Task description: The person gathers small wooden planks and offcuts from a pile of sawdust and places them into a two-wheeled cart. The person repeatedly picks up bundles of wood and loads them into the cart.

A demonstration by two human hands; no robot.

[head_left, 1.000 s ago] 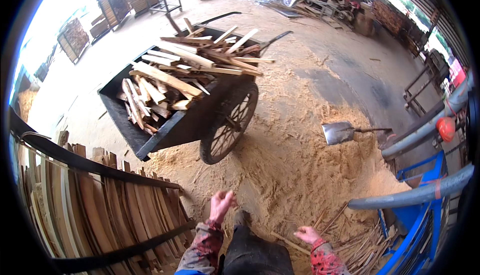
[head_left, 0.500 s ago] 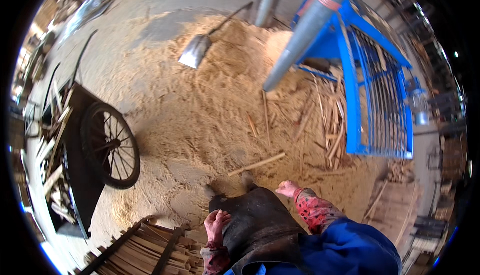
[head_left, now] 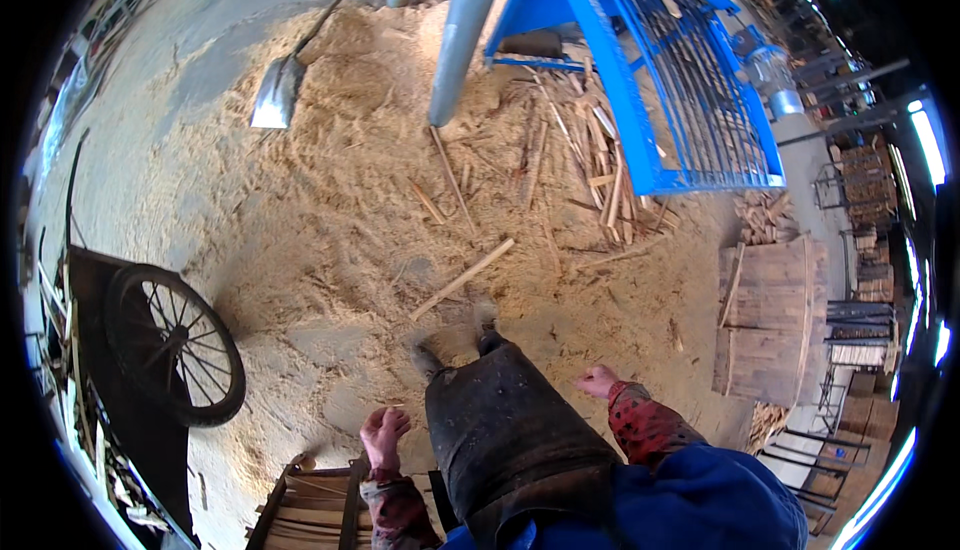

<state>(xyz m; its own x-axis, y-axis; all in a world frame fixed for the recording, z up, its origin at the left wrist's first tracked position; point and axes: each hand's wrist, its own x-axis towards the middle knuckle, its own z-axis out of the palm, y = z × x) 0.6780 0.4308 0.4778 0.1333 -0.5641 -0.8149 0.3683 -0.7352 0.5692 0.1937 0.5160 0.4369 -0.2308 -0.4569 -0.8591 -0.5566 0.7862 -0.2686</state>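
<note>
My left hand [head_left: 384,436] hangs in the air left of my dark apron [head_left: 510,430], its fingers curled in and no object showing in them. To the right of the apron is my right hand [head_left: 597,381], closed loosely like a fist, with nothing seen in it. Both hands are off the ground and touch nothing. Ahead of my shoes [head_left: 428,358], a pale wooden strip [head_left: 463,279] lies slantwise on the sawdust-covered floor [head_left: 330,220].
A spoked cart wheel [head_left: 178,342] stands left. Slatted wood [head_left: 310,510] lies near my left arm. Ahead are a shovel [head_left: 277,92], a grey pipe [head_left: 462,40], a blue barred metal frame [head_left: 625,80] and scattered wood scraps [head_left: 608,170]. A wooden board [head_left: 770,330] lies right.
The view has turned rightward, so the shovel, pipe and blue frame sit further left, and more of the board shows. Both hands stay curled beside the apron.
</note>
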